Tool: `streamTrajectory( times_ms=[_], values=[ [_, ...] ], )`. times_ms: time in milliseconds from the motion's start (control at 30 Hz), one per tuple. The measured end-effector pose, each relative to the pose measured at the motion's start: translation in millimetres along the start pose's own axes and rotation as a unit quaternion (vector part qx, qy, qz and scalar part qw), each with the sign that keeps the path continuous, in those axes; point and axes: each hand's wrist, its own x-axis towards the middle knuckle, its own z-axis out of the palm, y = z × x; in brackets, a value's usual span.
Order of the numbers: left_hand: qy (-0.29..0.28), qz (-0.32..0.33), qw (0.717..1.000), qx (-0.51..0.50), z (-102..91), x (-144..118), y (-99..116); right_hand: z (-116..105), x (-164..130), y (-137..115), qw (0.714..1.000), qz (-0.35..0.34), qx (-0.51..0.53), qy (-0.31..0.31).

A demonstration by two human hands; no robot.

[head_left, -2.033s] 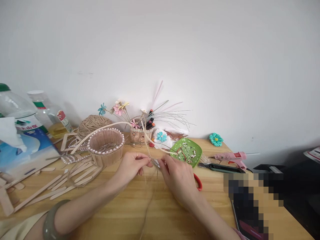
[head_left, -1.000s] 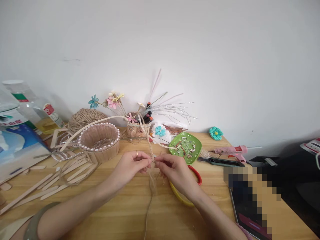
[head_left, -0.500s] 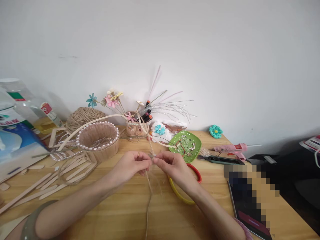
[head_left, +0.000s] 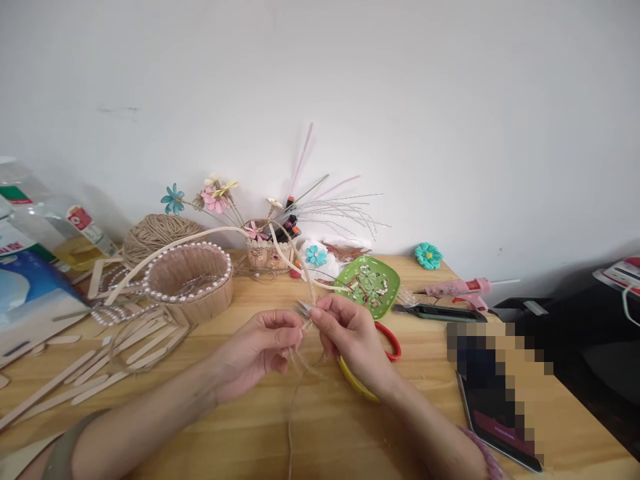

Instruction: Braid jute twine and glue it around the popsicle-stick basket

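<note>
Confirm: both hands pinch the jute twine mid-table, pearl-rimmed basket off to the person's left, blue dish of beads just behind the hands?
One error: the dish of beads is green, not blue, as the head view shows. The rest holds: the left hand and right hand pinch the jute twine mid-table, and the pearl-rimmed basket sits to the person's left.

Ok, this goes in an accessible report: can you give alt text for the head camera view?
Two bare hands, left hand and right hand, pinch strands of jute twine between them above a wooden table. Behind stand a pearl-rimmed stick basket, a twine ball, a green dish and a pink glue gun.
</note>
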Motion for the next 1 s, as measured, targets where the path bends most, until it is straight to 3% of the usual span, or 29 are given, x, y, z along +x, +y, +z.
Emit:
streamTrajectory(
  times_ms=[67,100,167,233,300,400,500,567,633,700,767,800,833,900,933,1000],
  values=[
    [0.011,0.061,0.988,0.144,-0.2,-1,4,0,1,0,1.000,0.011,0.014,0.000],
    [0.029,0.118,0.964,0.235,-0.3,-2,5,0,2,0,1.000,0.018,0.021,0.004],
    [0.072,0.260,0.878,0.395,-0.4,-4,8,-1,4,1,0.998,0.030,0.049,0.014],
    [0.097,0.381,0.779,0.489,-0.8,-7,8,0,5,2,0.994,0.044,0.100,0.011],
    [0.108,0.445,0.703,0.545,-1.9,-8,6,1,6,4,0.987,0.061,0.145,-0.009],
    [0.133,0.469,0.623,0.612,-5.3,-7,0,5,6,5,0.984,0.070,0.160,-0.036],
    [0.135,0.465,0.554,0.677,-11.1,-5,-7,7,5,7,0.991,0.050,0.123,-0.024],
    [0.120,0.457,0.521,0.710,-14.7,-6,-9,6,4,8,0.997,0.030,0.073,-0.014],
    [0.121,0.443,0.508,0.729,-16.3,-10,-7,5,3,8,1.000,0.014,0.012,-0.003],
    [0.159,0.425,0.516,0.726,-14.4,-15,0,4,2,6,0.999,0.005,-0.044,0.017],
    [0.218,0.399,0.559,0.693,-8.8,-17,11,4,0,4,0.997,-0.006,-0.077,0.020],
    [0.237,0.378,0.603,0.661,-5.0,-16,17,4,-1,3,0.996,-0.013,-0.086,0.007],
    [0.229,0.345,0.668,0.618,-1.0,-13,22,5,-1,2,0.996,-0.020,-0.090,-0.011],
    [0.157,0.263,0.810,0.501,6.0,-6,29,8,-2,1,0.994,-0.028,-0.094,-0.049],
    [0.137,0.221,0.861,0.437,8.4,-2,31,10,-3,1,0.993,-0.027,-0.092,-0.062],
    [0.127,0.172,0.916,0.339,10.7,4,31,13,-3,3,0.994,-0.021,-0.078,-0.073]
  ],
)
